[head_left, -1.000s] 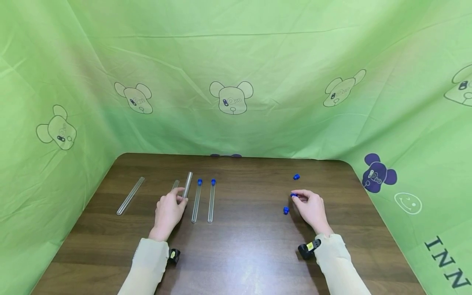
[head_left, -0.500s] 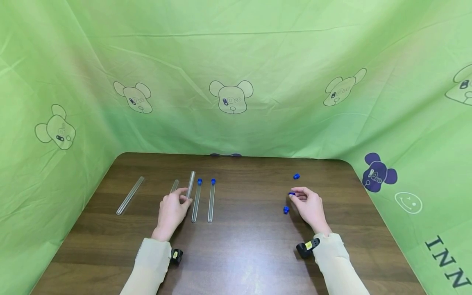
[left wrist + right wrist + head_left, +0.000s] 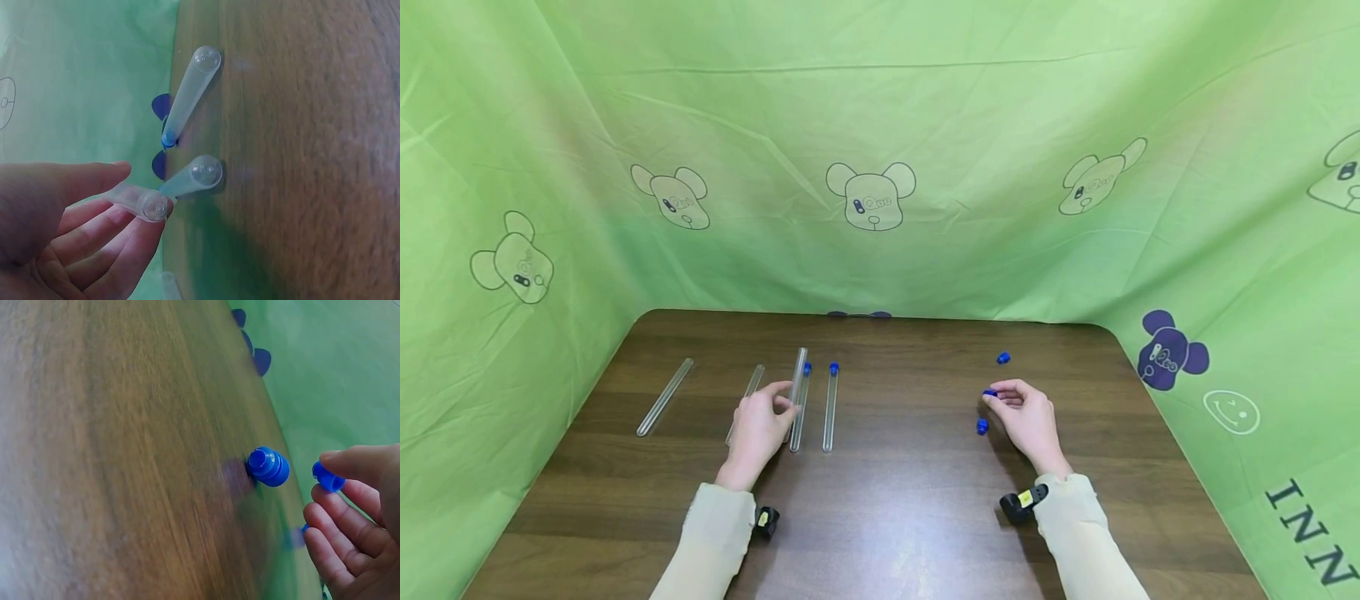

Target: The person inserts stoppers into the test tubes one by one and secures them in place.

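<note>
My left hand [image 3: 758, 429] holds a clear, uncapped test tube [image 3: 798, 375] between thumb and fingers, tilted above the table. In the head view that tube partly overlaps a blue-capped tube [image 3: 801, 421] lying behind it. A second blue-capped tube [image 3: 831, 412] lies just to the right. Left of the hand lies an open tube [image 3: 754, 383], partly hidden by the hand. My right hand [image 3: 1028, 421] pinches a small blue cap [image 3: 329, 477] between thumb and fingertips, off the table. Close by, another blue cap [image 3: 269, 467] rests on the wood.
Another open tube [image 3: 665, 398] lies at the table's left. A further blue cap [image 3: 1003, 357] sits toward the back right. The brown wooden table [image 3: 895, 500] is bordered by a green printed cloth [image 3: 872, 100] behind and at both sides.
My left hand has carried the test tube to the right, in front of the nearer capped tube. My right hand has shifted slightly left with its cap.
</note>
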### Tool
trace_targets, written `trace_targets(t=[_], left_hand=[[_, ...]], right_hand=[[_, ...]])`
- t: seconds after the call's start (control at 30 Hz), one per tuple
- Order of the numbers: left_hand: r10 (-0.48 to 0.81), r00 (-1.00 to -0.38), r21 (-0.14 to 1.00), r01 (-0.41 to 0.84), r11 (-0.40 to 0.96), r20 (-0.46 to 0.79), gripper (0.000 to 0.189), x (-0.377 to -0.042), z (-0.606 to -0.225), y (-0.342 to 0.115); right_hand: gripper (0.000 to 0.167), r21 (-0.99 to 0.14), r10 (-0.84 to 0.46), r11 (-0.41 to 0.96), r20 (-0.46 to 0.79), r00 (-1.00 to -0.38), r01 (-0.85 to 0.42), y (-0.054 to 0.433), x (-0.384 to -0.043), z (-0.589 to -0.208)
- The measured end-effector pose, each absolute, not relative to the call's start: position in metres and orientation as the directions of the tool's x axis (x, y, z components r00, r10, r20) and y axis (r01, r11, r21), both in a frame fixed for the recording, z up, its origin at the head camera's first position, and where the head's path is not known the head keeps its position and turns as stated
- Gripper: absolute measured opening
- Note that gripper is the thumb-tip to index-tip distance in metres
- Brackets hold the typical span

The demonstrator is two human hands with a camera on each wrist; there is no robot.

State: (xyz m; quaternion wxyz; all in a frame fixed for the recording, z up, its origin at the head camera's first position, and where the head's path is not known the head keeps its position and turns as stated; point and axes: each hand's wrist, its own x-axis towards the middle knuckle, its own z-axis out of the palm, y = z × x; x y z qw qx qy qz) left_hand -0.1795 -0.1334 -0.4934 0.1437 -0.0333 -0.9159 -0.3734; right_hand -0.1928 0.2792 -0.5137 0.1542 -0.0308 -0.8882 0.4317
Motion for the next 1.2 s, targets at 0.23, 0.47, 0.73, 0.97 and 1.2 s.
trace_targets(t=[0.23,0.47,0.73,0.97,1.2], left_hand=[[-0.014,-0.943,0.662,0.222,0.716,0.332,0.037,-0.182,-0.496,-0.130],[0.005,-0.952,0.695,0.227,0.682,0.306,0.038,-0.181,-0.493,-0.124],[0.014,-0.963,0.714,0.209,0.669,0.268,0.040,-0.183,-0.492,-0.118],[0.027,-0.966,0.728,0.213,0.651,0.258,0.040,-0.184,-0.493,-0.112],[0.039,-0.970,0.735,0.209,0.646,0.241,0.038,-0.183,-0.495,-0.105]], right_hand=[[0.020,-0.778,0.184,0.623,0.243,-0.952,-0.078,0.278,-0.192,-0.511],[0.020,-0.791,0.190,0.608,0.227,-0.955,-0.067,0.276,-0.193,-0.510],[0.021,-0.805,0.178,0.590,0.210,-0.961,-0.066,0.276,-0.196,-0.511],[0.023,-0.802,0.169,0.593,0.212,-0.963,-0.073,0.274,-0.197,-0.510],[0.025,-0.816,0.177,0.573,0.211,-0.961,-0.073,0.268,-0.199,-0.506]])
